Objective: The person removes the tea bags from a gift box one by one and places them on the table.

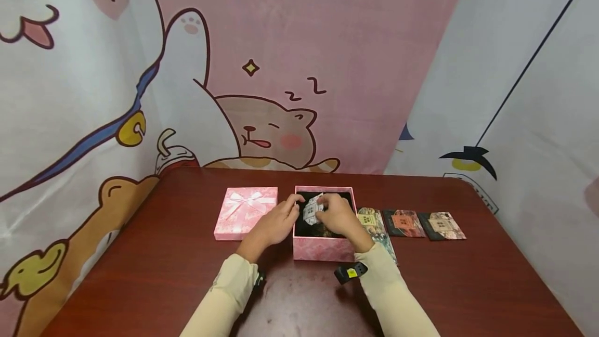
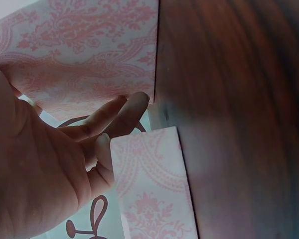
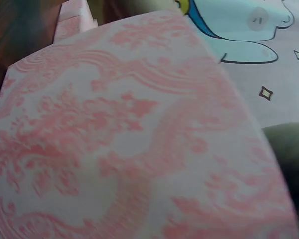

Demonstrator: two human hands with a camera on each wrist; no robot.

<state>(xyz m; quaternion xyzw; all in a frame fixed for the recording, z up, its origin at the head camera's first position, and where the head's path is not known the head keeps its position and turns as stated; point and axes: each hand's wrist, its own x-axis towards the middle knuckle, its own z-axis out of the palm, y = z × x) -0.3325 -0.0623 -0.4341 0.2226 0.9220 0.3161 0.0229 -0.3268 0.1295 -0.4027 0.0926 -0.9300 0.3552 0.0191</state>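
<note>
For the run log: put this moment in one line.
right hand: holds packet | left hand: at pink box rim | lid: left of box

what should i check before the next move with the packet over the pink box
1. Packet held: ok, the right hand pinches it over the box.
2. Left hand steadying: ok, its fingers touch the box's left wall.
3. Box open: ok, the lid lies apart on the table, left of the box.
4. Room inside: cannot tell, the hands hide most of the dark interior.
5. Other packets within reach: ok, a row lies right of the box.
</note>
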